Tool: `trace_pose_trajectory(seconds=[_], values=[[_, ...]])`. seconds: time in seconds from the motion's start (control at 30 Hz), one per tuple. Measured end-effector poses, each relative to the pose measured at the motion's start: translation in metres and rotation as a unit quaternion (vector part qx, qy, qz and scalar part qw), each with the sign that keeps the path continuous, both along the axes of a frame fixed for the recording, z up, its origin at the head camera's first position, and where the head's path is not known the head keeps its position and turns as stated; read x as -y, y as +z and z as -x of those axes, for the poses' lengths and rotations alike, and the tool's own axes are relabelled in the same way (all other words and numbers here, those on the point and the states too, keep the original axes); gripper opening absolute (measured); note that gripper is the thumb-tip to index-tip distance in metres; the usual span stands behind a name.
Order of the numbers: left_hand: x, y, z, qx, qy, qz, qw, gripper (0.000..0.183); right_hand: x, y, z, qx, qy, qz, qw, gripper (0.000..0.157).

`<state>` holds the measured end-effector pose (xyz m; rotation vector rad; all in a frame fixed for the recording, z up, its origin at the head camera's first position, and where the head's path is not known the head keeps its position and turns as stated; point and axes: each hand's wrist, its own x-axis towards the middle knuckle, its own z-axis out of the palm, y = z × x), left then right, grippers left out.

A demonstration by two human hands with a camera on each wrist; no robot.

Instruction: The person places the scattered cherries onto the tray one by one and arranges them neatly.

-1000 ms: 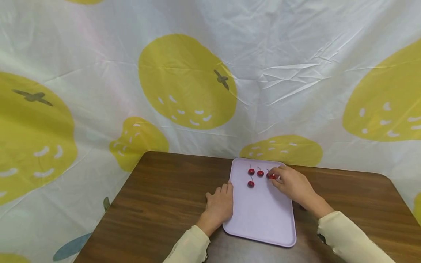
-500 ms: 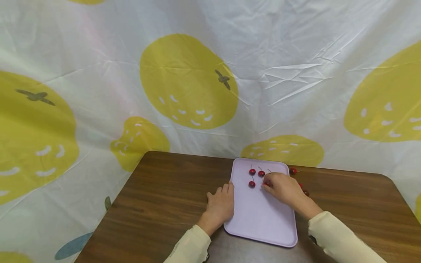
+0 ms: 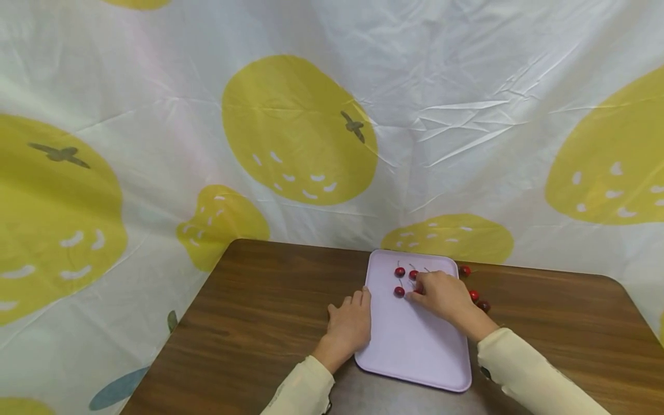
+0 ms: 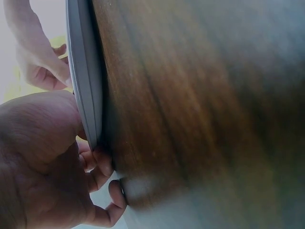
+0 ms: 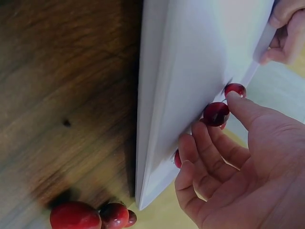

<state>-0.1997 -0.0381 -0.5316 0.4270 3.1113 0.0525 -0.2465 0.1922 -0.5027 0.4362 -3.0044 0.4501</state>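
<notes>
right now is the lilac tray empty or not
Not empty: in the head view, cherries lie on the lilac tray, near its far end.

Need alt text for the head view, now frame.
A person's right hand pinches a red cherry over a lilac tray near other cherries, while the left hand rests against the tray's left edge. Three loose cherries lie right of it on a brown table, before a fruit-print cloth.

Room can be found over the near half of the tray [image 3: 415, 351]. The far half is blocked by cherries [image 3: 399, 292] and the right hand [image 3: 441, 297], the left edge by the left hand [image 3: 350, 326].
</notes>
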Motion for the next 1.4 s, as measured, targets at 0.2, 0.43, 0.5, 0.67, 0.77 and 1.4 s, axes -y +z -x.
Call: trace_pose_trajectory(seconds=[0.2,0.43,0.5,0.67,0.77,1.4], values=[[-0.0006,0.0,-0.0006,-0.007,-0.003,0.001,1.0,0.063,-0.0002,-0.0007,-0.0008,0.005,-0.001,0.006,1.0,0.025],[-0.0007,0.003,-0.0014,-0.004,-0.002,0.009,1.0,0.063,-0.0019,0.0003,-0.0031,0.007,0.014,0.014,1.0,0.025],[-0.0007,0.0039,-0.0015,-0.002,0.0,0.007,1.0,0.063,-0.002,0.0021,-0.0044,0.011,0.02,0.012,1.0,0.024],[-0.0004,0.0017,0.0,-0.004,0.003,0.005,1.0,0.063,-0.001,0.0031,-0.0063,0.015,0.027,0.007,0.999,0.021],[-0.0004,0.0003,0.0003,-0.003,0.001,0.006,1.0,0.064,-0.0006,0.0027,-0.0073,0.006,0.028,0.004,1.0,0.021],[-0.001,0.0037,-0.0023,-0.006,-0.002,-0.002,1.0,0.062,-0.0021,0.0005,-0.0088,-0.002,0.019,-0.002,1.0,0.026]])
